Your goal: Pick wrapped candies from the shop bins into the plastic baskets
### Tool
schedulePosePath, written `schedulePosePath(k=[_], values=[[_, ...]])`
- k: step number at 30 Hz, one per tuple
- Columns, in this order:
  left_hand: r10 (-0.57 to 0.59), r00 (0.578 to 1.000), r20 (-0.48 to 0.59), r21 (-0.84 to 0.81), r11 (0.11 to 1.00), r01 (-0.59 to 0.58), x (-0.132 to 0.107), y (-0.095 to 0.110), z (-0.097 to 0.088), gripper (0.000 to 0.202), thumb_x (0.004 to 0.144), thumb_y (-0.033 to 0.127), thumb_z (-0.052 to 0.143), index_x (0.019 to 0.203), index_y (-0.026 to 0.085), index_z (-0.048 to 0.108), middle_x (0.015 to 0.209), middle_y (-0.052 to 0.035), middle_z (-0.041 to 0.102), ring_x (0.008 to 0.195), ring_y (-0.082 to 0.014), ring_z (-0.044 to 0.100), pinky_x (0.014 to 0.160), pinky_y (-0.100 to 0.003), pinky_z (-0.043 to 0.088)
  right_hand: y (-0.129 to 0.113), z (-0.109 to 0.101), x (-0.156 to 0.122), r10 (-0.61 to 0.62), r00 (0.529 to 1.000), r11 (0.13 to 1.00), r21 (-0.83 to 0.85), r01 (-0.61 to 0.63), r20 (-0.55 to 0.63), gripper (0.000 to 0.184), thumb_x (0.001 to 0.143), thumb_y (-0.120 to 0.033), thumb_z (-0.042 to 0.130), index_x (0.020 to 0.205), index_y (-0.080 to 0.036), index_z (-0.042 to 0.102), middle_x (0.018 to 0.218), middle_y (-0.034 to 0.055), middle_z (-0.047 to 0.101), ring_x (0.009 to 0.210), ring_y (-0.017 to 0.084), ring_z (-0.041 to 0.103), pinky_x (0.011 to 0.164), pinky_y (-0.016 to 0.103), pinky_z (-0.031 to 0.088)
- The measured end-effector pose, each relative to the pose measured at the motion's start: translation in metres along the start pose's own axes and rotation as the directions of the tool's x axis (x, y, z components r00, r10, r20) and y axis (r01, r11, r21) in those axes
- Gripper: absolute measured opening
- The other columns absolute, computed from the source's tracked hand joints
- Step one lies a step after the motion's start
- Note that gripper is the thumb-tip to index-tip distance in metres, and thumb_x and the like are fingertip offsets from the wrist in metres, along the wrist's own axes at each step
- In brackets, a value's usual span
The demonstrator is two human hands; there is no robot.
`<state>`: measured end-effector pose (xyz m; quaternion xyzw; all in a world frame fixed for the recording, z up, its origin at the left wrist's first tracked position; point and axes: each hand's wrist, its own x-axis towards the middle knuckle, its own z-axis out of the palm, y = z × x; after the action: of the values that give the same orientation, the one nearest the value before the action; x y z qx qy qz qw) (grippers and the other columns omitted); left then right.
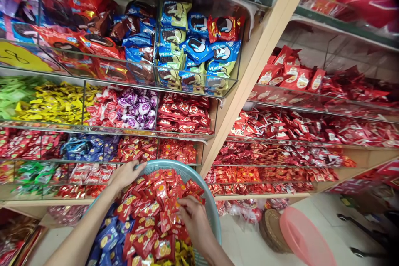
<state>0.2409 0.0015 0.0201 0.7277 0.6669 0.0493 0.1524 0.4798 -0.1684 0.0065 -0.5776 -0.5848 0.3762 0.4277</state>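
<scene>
A teal plastic basket point(215, 216) is filled with wrapped sweets. Red packets with orange-slice prints point(162, 189) make up most of the pile. Blue packets point(109, 235) lie at its lower left and yellow ones point(183, 253) near the bottom. My left hand point(126, 174) grips the far left part of the basket's rim, its thumb pointing right. Over the right side of the pile, my right hand point(196, 220) has its fingers curled and drawn together among the red packets. Whatever those fingers hold, if anything, is hidden.
Tiered shelves with clear bins rise in front, holding blue cookie packs point(199, 50), yellow sweets point(59, 104) and purple-white sweets point(137, 106). A wooden upright point(249, 66) divides them from bins of red packets point(293, 72). A pink basin point(307, 237) and a woven basket point(271, 230) stand on the floor.
</scene>
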Motion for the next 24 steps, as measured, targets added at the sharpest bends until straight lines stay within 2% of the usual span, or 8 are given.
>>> schedulePosePath(k=[6, 11, 13, 16, 20, 24], values=[[0.024, 0.999, -0.038, -0.012, 1.0, -0.025, 0.005, -0.009, 0.008, 0.066, 0.075, 0.071, 0.021, 0.099, 0.024, 0.061, 0.087, -0.0088, 0.07, 0.079, -0.0269, 0.064, 0.066, -0.031, 0.042, 0.003, 0.006, 0.001, -0.019, 1.0, 0.999, -0.041, 0.018, -0.023, 0.021, 0.084, -0.028, 0.046, 0.09, -0.021, 0.065, 0.086, 0.0058, 0.059, 0.079, 0.019, 0.06, 0.067, 0.028, 0.048], [0.027, 0.999, -0.038, -0.03, 0.999, -0.028, 0.007, -0.012, 0.011, 0.066, 0.075, 0.072, 0.021, 0.098, 0.024, 0.061, 0.085, -0.0084, 0.07, 0.079, -0.0263, 0.064, 0.065, -0.03, 0.042, 0.0, 0.002, 0.002, 0.01, 0.999, 0.999, -0.045, -0.011, -0.037, 0.022, 0.084, -0.021, 0.044, 0.092, -0.02, 0.064, 0.088, 0.0062, 0.059, 0.078, 0.018, 0.061, 0.063, 0.026, 0.048], [0.028, 0.999, -0.037, -0.021, 0.999, -0.029, 0.007, -0.011, 0.01, 0.067, 0.075, 0.072, 0.02, 0.099, 0.025, 0.061, 0.085, -0.0084, 0.07, 0.079, -0.0266, 0.064, 0.065, -0.031, 0.042, -0.004, 0.0, 0.002, 0.002, 0.999, 0.996, -0.094, -0.006, -0.042, 0.021, 0.083, -0.019, 0.044, 0.091, -0.02, 0.064, 0.089, 0.0064, 0.059, 0.078, 0.018, 0.06, 0.065, 0.027, 0.048], [0.029, 0.999, -0.037, -0.013, 0.999, -0.03, 0.006, -0.01, 0.009, 0.068, 0.074, 0.073, 0.019, 0.1, 0.024, 0.06, 0.086, -0.0087, 0.07, 0.079, -0.0269, 0.064, 0.065, -0.031, 0.043, -0.008, -0.004, 0.001, -0.054, 0.996, 0.979, -0.202, 0.04, -0.066, 0.02, 0.081, -0.016, 0.046, 0.089, -0.021, 0.064, 0.093, 0.0067, 0.06, 0.084, 0.019, 0.059, 0.074, 0.03, 0.046], [0.022, 0.999, -0.03, -0.018, 1.0, -0.023, 0.005, -0.009, 0.007, 0.069, 0.074, 0.072, 0.02, 0.101, 0.023, 0.061, 0.09, -0.0098, 0.07, 0.081, -0.0272, 0.064, 0.066, -0.032, 0.043, -0.007, -0.014, 0.005, -0.101, 0.99, 0.965, -0.253, 0.075, -0.095, 0.022, 0.083, -0.017, 0.045, 0.091, -0.021, 0.064, 0.1, 0.0074, 0.06, 0.086, 0.019, 0.059, 0.075, 0.03, 0.047], [0.016, 1.0, -0.025, -0.011, 1.0, -0.016, 0.005, -0.008, 0.008, 0.07, 0.074, 0.072, 0.02, 0.104, 0.023, 0.061, 0.095, -0.0108, 0.07, 0.084, -0.0289, 0.064, 0.068, -0.033, 0.044, -0.007, -0.034, 0.029, -0.224, 0.967, 0.936, -0.305, 0.178, -0.122, 0.023, 0.085, -0.02, 0.042, 0.092, -0.02, 0.063, 0.099, 0.0083, 0.06, 0.085, 0.018, 0.059, 0.075, 0.029, 0.046]])
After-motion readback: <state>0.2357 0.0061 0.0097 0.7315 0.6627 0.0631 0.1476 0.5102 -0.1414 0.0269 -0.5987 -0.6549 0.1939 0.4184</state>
